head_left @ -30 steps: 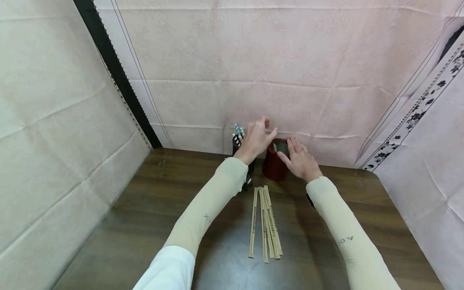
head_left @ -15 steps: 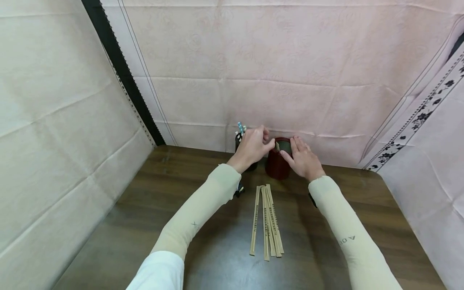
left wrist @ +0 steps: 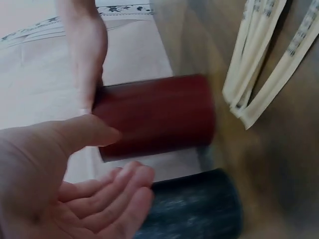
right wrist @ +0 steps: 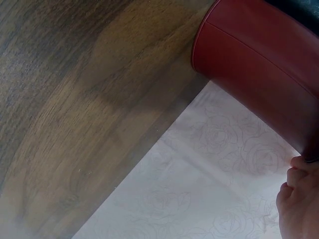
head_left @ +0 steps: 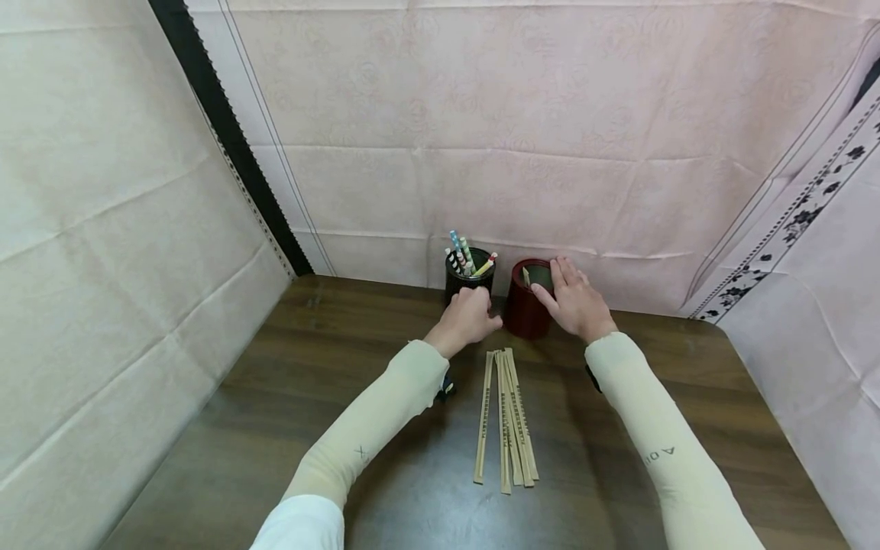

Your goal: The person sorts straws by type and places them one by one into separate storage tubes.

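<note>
My right hand rests on the right side of the dark red cylindrical cup, its fingers extended along the rim and the thumb near the front. One light stick end shows inside that cup. My left hand hovers in front of the black pen holder, left of the red cup. In the left wrist view its fingers are loosely bent with nothing between them, and the thumb overlaps the red cup in the picture; contact cannot be told. Several patterned pencils stand in the pen holder.
Several slim paper-wrapped sticks with printed lettering lie on the brown wooden table, nearer than the cups. A pale cloth hangs right behind the cups, with more cloth at the left and right.
My left hand has come away from above the red cup's rim, moving down and slightly left, which uncovers the black pen holder. My right hand has stayed on the red cup.
</note>
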